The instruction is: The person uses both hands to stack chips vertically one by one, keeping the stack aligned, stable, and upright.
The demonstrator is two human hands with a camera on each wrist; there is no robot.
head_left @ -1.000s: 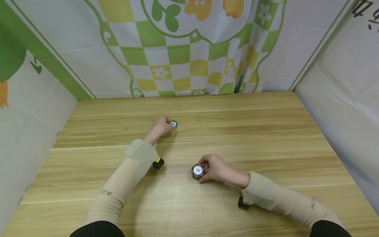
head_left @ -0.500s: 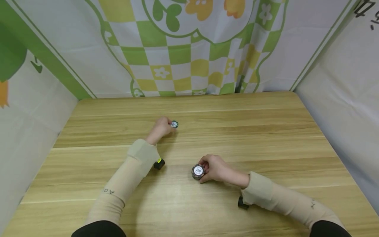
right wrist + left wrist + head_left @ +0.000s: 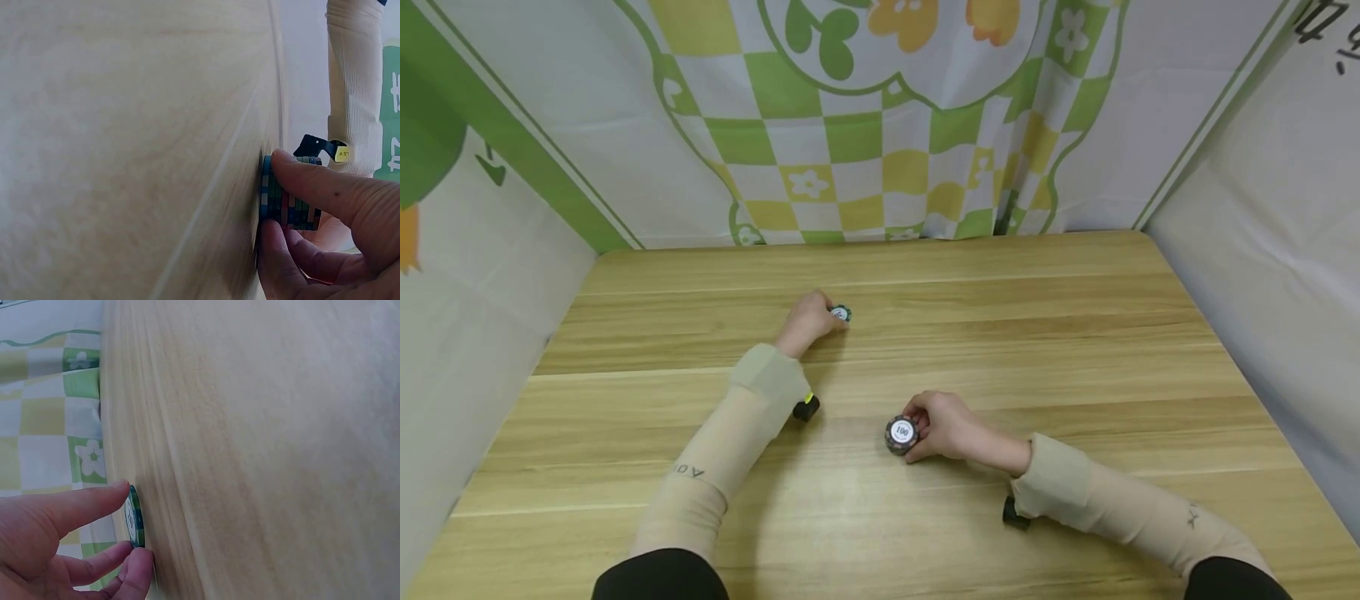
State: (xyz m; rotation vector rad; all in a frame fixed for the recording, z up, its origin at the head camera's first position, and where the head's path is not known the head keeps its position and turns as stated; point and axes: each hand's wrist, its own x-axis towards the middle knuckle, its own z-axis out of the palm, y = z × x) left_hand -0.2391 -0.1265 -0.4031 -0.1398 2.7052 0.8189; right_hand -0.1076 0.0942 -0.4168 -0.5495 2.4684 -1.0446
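Observation:
Toward the back of the table, my left hand (image 3: 807, 321) pinches a green and white poker chip (image 3: 841, 313) between thumb and fingers. In the left wrist view that chip (image 3: 134, 517) lies parallel to the tabletop and very near it; whether it touches, I cannot tell. Closer to me, my right hand (image 3: 947, 425) grips the side of a stack of poker chips (image 3: 901, 435), its dark top chip marked 100. The right wrist view shows the stack (image 3: 290, 200) upright on the wood, with blue, green, red and dark edges between thumb and fingers.
Both hands work over a wooden table (image 3: 1037, 333). A green, white and yellow checked curtain (image 3: 865, 150) hangs behind its far edge. White cloth (image 3: 1262, 217) flanks the right side. Small black wrist cameras (image 3: 806, 408) hang beneath both cuffs.
My left forearm has shifted slightly to the right. The green chip has stayed in nearly the same spot, with fingers covering a little more of it. My right hand and the stack have held still.

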